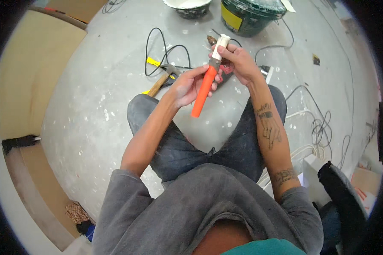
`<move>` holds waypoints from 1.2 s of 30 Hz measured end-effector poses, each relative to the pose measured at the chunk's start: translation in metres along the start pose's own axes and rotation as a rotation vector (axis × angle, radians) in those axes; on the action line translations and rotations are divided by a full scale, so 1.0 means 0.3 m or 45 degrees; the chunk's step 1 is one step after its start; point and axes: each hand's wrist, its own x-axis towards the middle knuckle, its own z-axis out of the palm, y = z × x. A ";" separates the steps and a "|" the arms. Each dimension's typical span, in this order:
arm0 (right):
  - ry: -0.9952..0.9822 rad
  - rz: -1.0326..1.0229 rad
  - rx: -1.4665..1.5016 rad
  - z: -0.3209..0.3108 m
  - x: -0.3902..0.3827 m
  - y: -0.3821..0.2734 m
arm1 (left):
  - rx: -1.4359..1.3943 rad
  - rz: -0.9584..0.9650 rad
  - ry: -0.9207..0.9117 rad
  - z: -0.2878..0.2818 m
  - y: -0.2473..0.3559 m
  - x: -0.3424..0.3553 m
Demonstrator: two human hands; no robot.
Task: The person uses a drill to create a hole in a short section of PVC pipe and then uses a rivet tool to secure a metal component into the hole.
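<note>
Above the floor between my knees, an orange tube slants with its lower end toward me. A grey collar joins it to a white end piece at the far end. My left hand holds the tube near the collar, thumb along its side and fingers behind. The white piece is gripped by my right hand, with the thumb on top. Partly hidden beneath both hands lies a red and dark tool. Left of them, a hammer with a wooden handle rests by yellow and black items.
A dark green bucket with a yellow label and a black bowl with white contents stand ahead. Black cable loops on the paint-spotted floor. More cords tangle at right. Cardboard lines the left; a white box sits at right.
</note>
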 end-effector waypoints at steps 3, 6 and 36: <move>0.055 -0.017 -0.123 -0.011 0.013 0.013 | 0.004 0.073 -0.066 -0.035 -0.026 0.027; -0.032 -0.018 -0.038 -0.022 0.037 0.032 | 0.102 0.125 0.018 -0.044 -0.051 0.031; 0.186 0.099 0.937 -0.137 0.147 0.086 | 1.763 0.545 0.535 -0.053 -0.224 0.039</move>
